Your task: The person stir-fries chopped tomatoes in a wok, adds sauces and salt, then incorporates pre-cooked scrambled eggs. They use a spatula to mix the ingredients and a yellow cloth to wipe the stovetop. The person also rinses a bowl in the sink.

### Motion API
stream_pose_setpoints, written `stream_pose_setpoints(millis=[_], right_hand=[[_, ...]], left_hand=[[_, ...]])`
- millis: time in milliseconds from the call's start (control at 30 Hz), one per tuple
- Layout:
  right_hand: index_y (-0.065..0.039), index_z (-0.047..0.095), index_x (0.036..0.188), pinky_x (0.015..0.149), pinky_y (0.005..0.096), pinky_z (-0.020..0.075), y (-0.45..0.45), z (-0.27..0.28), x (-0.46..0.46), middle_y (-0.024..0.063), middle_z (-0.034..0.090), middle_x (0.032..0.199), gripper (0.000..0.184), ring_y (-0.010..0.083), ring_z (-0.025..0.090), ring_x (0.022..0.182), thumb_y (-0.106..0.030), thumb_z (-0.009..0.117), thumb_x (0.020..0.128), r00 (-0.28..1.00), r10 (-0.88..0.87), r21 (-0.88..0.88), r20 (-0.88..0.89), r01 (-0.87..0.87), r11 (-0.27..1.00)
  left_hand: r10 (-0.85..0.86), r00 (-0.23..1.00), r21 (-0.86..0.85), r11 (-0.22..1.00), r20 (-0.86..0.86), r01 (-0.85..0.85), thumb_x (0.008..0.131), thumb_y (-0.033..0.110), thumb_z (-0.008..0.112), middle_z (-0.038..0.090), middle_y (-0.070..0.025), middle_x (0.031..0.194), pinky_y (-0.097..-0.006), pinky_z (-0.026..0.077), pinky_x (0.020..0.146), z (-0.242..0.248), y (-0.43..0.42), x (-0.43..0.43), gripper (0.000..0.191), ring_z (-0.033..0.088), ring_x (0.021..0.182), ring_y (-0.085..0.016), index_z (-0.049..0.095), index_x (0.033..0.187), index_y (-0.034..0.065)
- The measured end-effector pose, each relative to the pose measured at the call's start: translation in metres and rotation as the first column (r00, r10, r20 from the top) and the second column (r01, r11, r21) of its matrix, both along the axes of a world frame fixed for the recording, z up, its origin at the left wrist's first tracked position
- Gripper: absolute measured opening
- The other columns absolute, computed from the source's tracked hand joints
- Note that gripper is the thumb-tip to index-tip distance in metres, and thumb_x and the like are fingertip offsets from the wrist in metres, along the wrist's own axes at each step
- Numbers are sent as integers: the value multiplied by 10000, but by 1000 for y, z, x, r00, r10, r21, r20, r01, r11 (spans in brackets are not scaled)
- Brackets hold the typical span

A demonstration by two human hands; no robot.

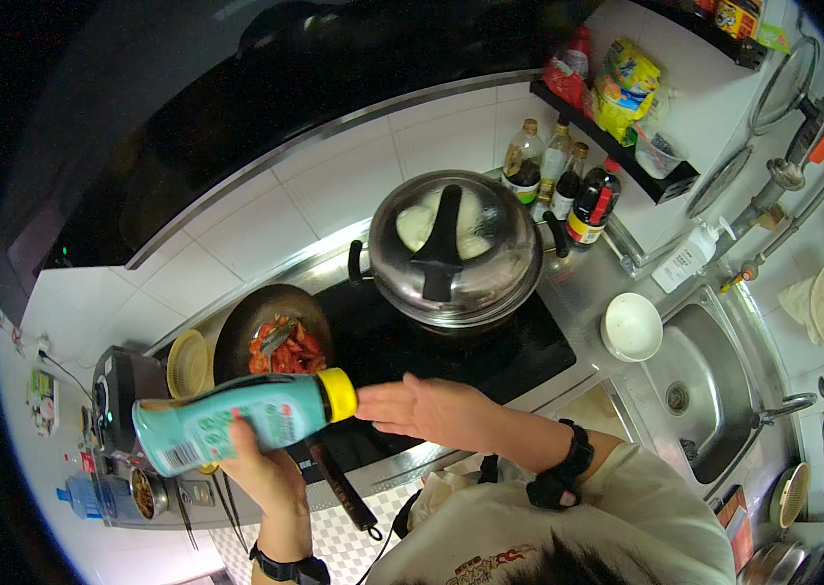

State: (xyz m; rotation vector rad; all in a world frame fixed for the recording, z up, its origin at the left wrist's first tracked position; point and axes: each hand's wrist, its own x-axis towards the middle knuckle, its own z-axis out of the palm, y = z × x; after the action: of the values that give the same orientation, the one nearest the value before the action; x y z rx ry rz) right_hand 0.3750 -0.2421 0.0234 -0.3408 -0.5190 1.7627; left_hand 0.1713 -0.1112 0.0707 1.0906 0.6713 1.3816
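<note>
My left hand (262,468) grips a squeeze bottle (236,418) of dark sauce with a teal label and a yellow cap. The bottle lies nearly level, its cap towards the right. My right hand (426,409) is held flat with straight fingers; the fingertips meet the cap end, and whether they press on it I cannot tell. Behind the bottle, a dark frying pan (233,329) holds red chopped food (302,355) with a metal spoon or spatula (277,338) in it. The pan's handle (342,486) comes out below the bottle towards me.
A lidded steel pot (405,285) stands on the black cooktop (536,365). Several sauce bottles (587,205) are behind it. To the right are a white bowl (631,327) and a steel sink (712,387). At left are a yellow basket (189,363) and a rice cooker (119,395).
</note>
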Motion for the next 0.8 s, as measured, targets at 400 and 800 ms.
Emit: stream_pose_setpoints(millis=[400,800], right_hand=[[-13,344,1484,1096,429,379,-133,66,76,203,440,1473,890,370,453,1333,-303,790,770,-4,-534,510,846,300,806],[9,627,1191,929,347,507,-197,14,199,79,696,1142,566,177,662,1025,-49,873,684,-287,-544,472,788,849,237]], left_hand=[[-178,433,284,532,-883,798,719,332,843,641,-147,1179,-377,553,852,12,-80,84,639,664,1006,-258,544,1197,30],[-81,614,559,331,-785,760,728,113,805,627,-212,1180,-448,523,927,30,-119,184,406,602,1144,-410,627,1064,-28]])
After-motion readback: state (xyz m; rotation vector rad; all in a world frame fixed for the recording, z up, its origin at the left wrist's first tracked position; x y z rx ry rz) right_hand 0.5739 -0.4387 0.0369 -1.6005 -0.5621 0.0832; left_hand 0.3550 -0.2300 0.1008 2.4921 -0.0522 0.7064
